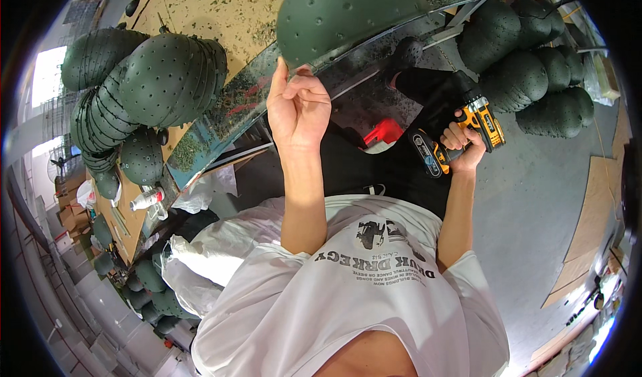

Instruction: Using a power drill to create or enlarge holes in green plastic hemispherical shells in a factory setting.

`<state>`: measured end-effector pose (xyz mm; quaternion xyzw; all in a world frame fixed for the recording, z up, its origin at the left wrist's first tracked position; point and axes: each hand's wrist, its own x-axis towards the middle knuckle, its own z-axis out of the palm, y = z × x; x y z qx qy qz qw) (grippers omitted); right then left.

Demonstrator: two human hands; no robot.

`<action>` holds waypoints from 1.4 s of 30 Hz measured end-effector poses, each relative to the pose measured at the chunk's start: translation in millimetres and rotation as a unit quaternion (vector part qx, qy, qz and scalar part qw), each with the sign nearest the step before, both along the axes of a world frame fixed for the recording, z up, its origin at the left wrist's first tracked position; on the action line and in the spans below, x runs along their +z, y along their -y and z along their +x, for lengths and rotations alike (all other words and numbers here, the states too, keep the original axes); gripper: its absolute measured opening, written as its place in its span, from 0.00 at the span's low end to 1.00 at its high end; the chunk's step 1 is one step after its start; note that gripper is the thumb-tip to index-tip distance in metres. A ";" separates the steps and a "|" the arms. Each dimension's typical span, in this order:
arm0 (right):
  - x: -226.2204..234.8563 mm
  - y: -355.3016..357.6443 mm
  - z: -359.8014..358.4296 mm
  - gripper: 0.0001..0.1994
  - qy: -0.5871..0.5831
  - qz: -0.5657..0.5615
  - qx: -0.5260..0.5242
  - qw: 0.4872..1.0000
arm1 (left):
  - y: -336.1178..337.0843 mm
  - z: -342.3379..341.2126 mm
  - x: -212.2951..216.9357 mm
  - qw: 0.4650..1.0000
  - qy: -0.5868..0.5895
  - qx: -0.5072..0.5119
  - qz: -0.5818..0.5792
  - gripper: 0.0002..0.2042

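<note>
A large dark green dome-shaped shell (344, 19), dotted with small holes, is at the table's near edge. My left hand (299, 103) reaches up to its lower rim, with one finger stretched against the rim and the others curled; the fingers appear to grip the edge. Off to the right, my right hand (463, 148) is wrapped round the handle of a yellow and black cordless drill (484, 124). The drill's chuck points up and away, apart from the dome. Whether a bit is fitted is hard to make out.
Nested green shells (170, 76) stand stacked on the table's left, near a plastic bottle (147, 198). More green shells (515, 83) are piled at the right. Green shavings litter the tabletop (200, 9). A red object (383, 132) lies below the table edge; flat cardboard (580, 243) lies on the floor.
</note>
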<state>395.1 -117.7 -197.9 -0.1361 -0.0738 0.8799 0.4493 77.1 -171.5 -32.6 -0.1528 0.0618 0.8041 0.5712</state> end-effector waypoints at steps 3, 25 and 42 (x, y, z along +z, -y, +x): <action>-0.2 -1.0 -1.3 0.19 0.000 -0.001 0.004 1.000 | 7.1 -5.7 -13.1 0.999 0.037 -0.001 -0.014 0.08; 60.3 24.3 -68.2 0.22 0.094 0.152 0.208 0.962 | 8.0 -75.5 -33.2 0.864 -0.404 0.059 -0.294 0.13; 92.0 64.6 -67.3 0.22 0.090 0.153 0.224 0.958 | -4.3 -79.4 -46.1 0.735 -0.606 -0.027 -0.304 0.18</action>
